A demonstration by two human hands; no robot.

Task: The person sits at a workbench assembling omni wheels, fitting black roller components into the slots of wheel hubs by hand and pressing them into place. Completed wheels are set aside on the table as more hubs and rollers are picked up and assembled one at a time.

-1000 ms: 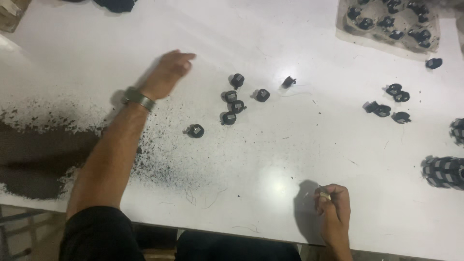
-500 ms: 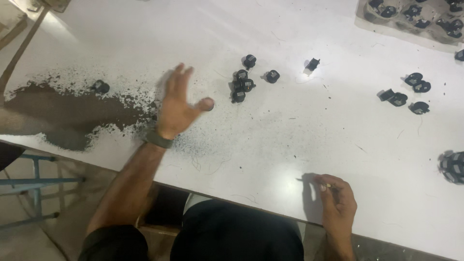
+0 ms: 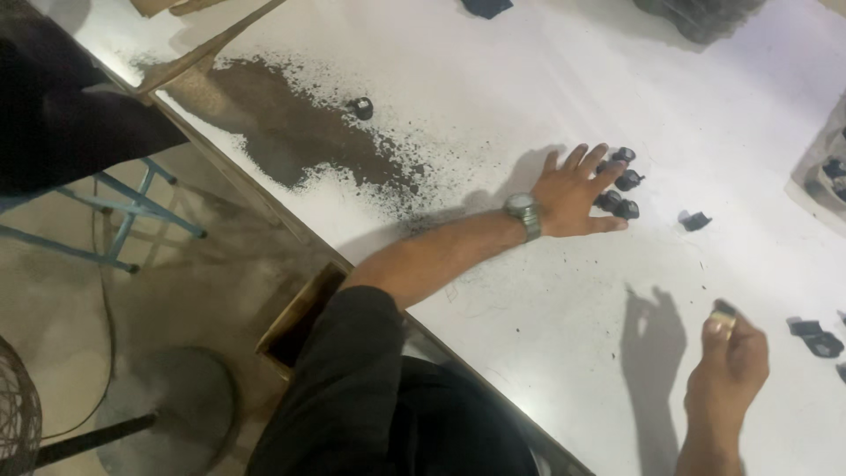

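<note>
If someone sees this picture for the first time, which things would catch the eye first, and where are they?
Probably the dark powder spread over the white table at upper left, with one small black part lying in it. Next, the left hand, with a wristwatch, lies flat at centre, its fingers reaching a cluster of small black parts. At lower right, the right hand pinches a small piece.

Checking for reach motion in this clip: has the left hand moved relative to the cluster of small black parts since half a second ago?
Yes. The left hand was short of the cluster of small black parts; now its fingertips reach it.
</note>
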